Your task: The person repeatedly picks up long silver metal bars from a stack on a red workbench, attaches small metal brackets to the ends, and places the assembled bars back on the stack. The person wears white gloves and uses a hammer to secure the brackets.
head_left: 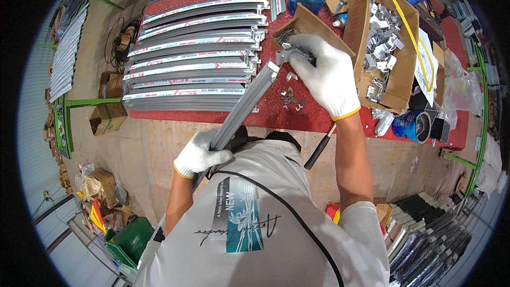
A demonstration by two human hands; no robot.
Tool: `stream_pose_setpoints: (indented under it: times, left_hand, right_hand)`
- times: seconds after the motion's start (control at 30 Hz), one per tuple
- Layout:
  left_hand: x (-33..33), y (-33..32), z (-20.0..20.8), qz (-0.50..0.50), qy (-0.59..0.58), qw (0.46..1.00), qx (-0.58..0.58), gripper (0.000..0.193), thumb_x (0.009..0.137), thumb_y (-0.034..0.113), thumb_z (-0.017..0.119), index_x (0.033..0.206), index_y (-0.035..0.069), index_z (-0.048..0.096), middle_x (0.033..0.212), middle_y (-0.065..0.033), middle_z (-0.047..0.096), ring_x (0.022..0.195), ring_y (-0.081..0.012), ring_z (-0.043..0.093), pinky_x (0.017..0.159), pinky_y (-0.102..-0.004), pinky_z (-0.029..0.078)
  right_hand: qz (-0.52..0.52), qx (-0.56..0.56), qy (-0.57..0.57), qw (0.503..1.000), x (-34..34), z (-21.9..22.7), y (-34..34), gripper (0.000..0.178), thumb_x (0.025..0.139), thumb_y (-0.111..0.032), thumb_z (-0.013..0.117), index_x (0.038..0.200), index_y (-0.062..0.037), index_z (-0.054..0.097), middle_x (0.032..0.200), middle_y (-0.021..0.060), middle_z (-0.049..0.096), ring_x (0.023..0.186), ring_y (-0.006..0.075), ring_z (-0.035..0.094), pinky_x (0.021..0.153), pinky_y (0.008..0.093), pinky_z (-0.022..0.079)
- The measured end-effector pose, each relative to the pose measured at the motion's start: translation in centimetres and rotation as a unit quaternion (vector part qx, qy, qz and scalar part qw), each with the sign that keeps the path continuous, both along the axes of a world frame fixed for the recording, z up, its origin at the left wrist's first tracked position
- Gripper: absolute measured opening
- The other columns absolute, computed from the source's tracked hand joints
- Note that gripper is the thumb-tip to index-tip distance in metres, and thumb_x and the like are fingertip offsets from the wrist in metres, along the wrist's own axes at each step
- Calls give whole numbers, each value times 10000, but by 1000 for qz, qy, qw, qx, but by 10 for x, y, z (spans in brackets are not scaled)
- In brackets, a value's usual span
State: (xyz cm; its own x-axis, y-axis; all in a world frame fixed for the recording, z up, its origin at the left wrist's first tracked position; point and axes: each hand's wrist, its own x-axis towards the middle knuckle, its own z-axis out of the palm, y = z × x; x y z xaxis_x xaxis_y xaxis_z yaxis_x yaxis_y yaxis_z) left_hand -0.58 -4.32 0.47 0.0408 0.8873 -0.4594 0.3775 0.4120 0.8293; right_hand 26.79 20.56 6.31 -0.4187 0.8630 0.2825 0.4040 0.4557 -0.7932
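My left hand (199,154), in a white knit glove, is wrapped round a long grey metal profile (244,102). The profile slants up and to the right, its white-capped end near the middle of the view. Just beyond that end, my gloved right hand (330,77) pinches a small grey metal bracket (283,56). A narrow gap seems to lie between bracket and profile. Beside the right hand stands a small open cardboard box (321,29) of small metal parts. Small loose bits (288,96) are scattered on the red table cover (313,119) below it.
Rows of labelled metal profiles (191,66) cover the table's left part. Right of my hand stand a large cardboard box (357,24) of metal brackets and a blue bucket (411,126). Another blue bucket (308,2) is at the back. A black-handled tool (317,152) juts over the front edge.
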Motion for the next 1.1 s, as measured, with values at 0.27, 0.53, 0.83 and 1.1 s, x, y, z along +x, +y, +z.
stream_pose_setpoints:
  times: [0.27, 0.53, 0.83, 1.1]
  left_hand:
    - [5, 0, 8, -18, 32, 999, -9, 526, 814, 315, 900, 1191, -29, 770, 821, -94, 718, 744, -192, 660, 734, -381, 564]
    - [3, -4, 9, -23, 55, 997, -47, 524, 824, 359, 923, 1106, -50, 758, 825, -124, 715, 747, -214, 645, 753, -387, 564]
    - [3, 4, 13, -7, 27, 998, -51, 578, 814, 308, 910, 1238, -48, 744, 874, -141, 753, 801, -210, 712, 789, -382, 586]
    - [9, 16, 11, 12, 330, 944, 28, 559, 766, 137, 818, 1296, 11, 690, 1169, -259, 769, 1110, -467, 756, 914, -499, 609]
  right_hand:
    - [119, 140, -186, 965, -6, -5, 12, 134, 934, -111, 736, 1019, -42, 811, 960, 213, 787, 946, 427, 773, 851, 518, 615]
    - [172, 105, -274, 940, -11, -9, 12, 186, 970, -140, 732, 1117, -56, 807, 944, 218, 779, 953, 439, 761, 851, 520, 606]
    - [162, -27, -102, 981, -12, -6, -5, 276, 1039, -175, 657, 1247, 4, 686, 1008, 318, 756, 1030, 528, 729, 910, 581, 587]
    - [126, -62, -346, 928, 2, -12, -16, 323, 1015, -268, 662, 1043, 50, 712, 958, 338, 749, 970, 534, 741, 904, 610, 590]
